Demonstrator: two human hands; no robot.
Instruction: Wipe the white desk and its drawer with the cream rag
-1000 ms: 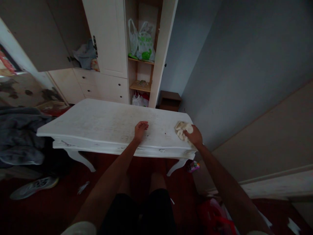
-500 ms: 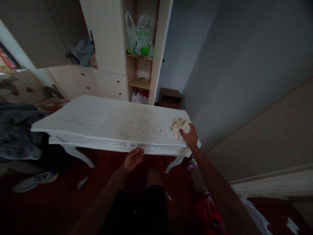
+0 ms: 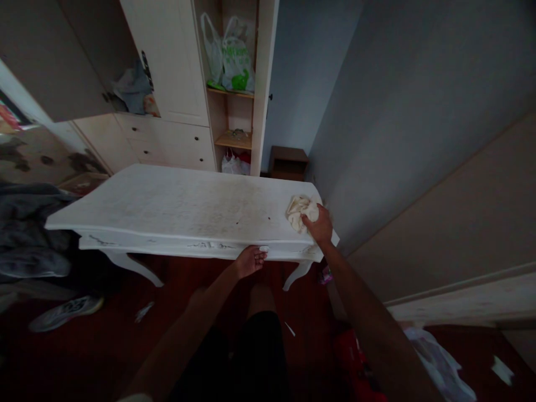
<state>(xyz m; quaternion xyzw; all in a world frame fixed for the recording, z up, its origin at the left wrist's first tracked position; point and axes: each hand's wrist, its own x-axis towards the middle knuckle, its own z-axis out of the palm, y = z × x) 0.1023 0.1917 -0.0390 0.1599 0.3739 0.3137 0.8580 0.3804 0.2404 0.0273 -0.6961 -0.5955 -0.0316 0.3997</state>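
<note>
A white table [image 3: 138, 195] with curved legs and carved trim stands in front of me, its top smudged with grey dirt across the middle. At its right end my right hand [image 3: 320, 224] grips a crumpled cream cloth [image 3: 300, 212] that rests on the tabletop. Below the front edge, my left hand [image 3: 250, 261] has its fingers curled at the white drawer knob [image 3: 264, 249], thumb and fingertips against it. Two small dark specks lie on the top, left of the cloth.
Behind the table, a white wardrobe [image 3: 176, 72] has open doors and shelves holding plastic bags [image 3: 238, 61]. A brown box-like cabinet [image 3: 288, 159] sits by the grey wall [image 3: 402, 111]. On the left are dark clothes [image 3: 33, 234] and a shoe [image 3: 67, 314]; a red item [image 3: 355, 363] lies lower right.
My left hand has moved right and slightly up along the front edge to the drawer knob. My right hand still holds the cloth at the right end. The view has shifted slightly.
</note>
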